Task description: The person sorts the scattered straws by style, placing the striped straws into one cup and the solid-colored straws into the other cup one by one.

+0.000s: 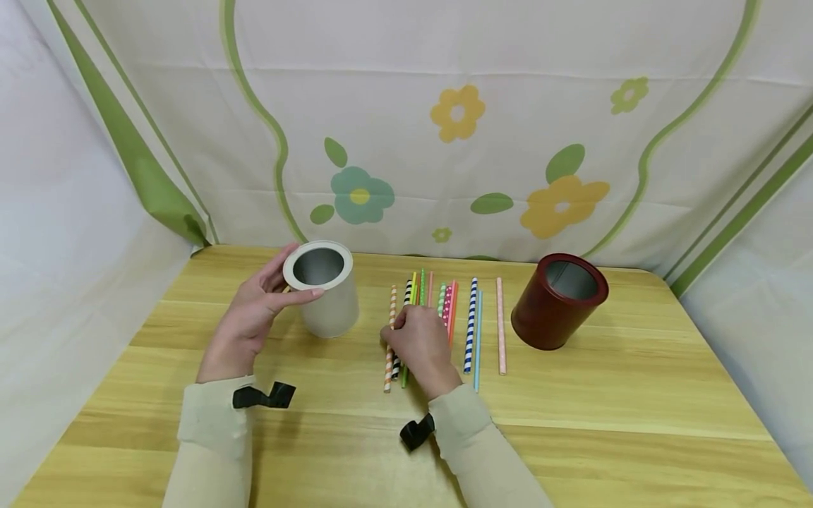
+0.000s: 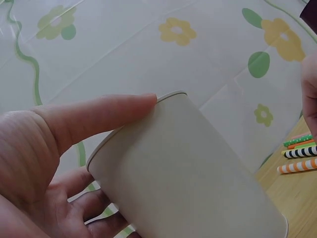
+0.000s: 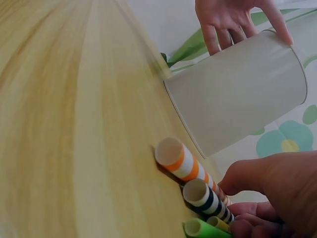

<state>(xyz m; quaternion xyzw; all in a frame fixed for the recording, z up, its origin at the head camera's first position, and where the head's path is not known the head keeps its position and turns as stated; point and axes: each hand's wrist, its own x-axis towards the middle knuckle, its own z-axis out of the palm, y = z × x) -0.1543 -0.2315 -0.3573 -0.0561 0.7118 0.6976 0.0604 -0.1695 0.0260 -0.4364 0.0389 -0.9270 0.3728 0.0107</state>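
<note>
A white can [image 1: 332, 310] stands upright on the table at the left, its open top showing a grey metal inside. My left hand [image 1: 248, 317] holds it by the upper part, thumb at the near rim and the other fingers along the far left side. Over a group of paper straws, my right hand [image 1: 422, 342] bends down and pinches at an orange-and-white striped straw [image 3: 181, 161], thumb against its side. A black-and-white striped straw [image 3: 200, 192] and a green straw [image 3: 203, 229] lie right beside it. The fingertips are partly hidden.
A dark red can [image 1: 552, 314] stands on the right of the wooden table [image 1: 330, 451]. Between it and my right hand lie a blue-striped straw [image 1: 471, 331], a light blue straw [image 1: 478, 353] and a pink straw [image 1: 500, 328]. Behind hangs a flowered curtain [image 1: 406, 113].
</note>
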